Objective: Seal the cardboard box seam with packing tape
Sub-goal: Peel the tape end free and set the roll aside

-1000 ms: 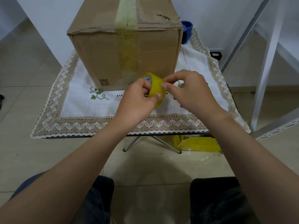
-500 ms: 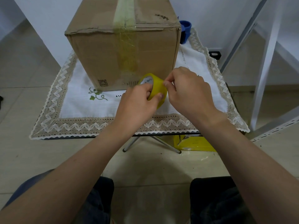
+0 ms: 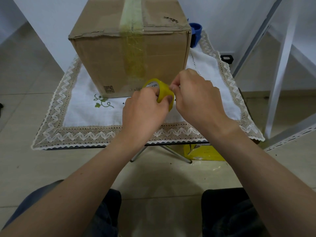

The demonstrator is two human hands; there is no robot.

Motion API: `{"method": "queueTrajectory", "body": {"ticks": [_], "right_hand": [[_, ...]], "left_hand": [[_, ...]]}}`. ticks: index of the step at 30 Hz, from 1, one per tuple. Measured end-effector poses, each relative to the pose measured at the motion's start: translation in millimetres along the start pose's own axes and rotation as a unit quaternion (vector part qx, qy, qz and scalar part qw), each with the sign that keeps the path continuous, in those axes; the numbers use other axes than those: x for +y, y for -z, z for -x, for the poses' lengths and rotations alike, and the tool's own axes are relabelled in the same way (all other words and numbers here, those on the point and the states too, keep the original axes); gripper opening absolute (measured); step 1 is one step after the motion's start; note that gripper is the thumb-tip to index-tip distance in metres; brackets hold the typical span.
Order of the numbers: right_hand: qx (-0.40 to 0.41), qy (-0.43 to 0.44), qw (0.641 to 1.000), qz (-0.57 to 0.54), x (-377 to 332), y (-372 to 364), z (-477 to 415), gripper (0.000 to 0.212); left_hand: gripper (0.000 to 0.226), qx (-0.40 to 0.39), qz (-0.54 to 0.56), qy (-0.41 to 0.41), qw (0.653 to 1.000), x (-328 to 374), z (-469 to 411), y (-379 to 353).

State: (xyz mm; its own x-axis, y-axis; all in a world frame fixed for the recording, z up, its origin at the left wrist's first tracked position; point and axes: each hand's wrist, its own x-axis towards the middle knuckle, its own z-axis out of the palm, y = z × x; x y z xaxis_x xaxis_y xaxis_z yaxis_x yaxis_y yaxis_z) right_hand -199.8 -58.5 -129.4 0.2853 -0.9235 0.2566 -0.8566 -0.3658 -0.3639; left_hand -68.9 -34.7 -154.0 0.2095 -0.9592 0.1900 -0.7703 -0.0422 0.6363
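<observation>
Here, hands [image 3: 171, 106] gripping yellow tape roll [image 3: 162, 93]; core print unreadable

Domestic interior, most likely a room in a home. Floor [image 3: 34, 79] is pale glazed tile; walls are plain white. The counter [image 3: 171, 144] is a small folding type on thin metal legs [image 3: 177, 155], covered by a white embroidered cloth [image 3: 82, 106] with lace zigzag border, a household furnishing. A white-painted frame [image 3: 280, 65] stands to the right. A yellow packet [image 3: 205, 153] lies on the floor beneath. No industrial fixtures or shop fittings visible.
</observation>
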Motion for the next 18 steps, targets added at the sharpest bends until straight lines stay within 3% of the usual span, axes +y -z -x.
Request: {"method": "queueTrajectory", "body": {"ticks": [11, 18], "right_hand": [[0.002, 0.013, 1.0, 0.002, -3.0, 1.9, 0.8, 0.004], [0.049, 0.062, 0.997, -0.023, -3.3, 1.0, 0.6, 0.006]], "left_hand": [[0.032, -0.03, 0.047, 0.053, 0.997, 2.3, -2.1, 3.7], [0.033, -0.076, 0.156, 0.111, 0.978, -0.6, -12.4, 17.1]]}}
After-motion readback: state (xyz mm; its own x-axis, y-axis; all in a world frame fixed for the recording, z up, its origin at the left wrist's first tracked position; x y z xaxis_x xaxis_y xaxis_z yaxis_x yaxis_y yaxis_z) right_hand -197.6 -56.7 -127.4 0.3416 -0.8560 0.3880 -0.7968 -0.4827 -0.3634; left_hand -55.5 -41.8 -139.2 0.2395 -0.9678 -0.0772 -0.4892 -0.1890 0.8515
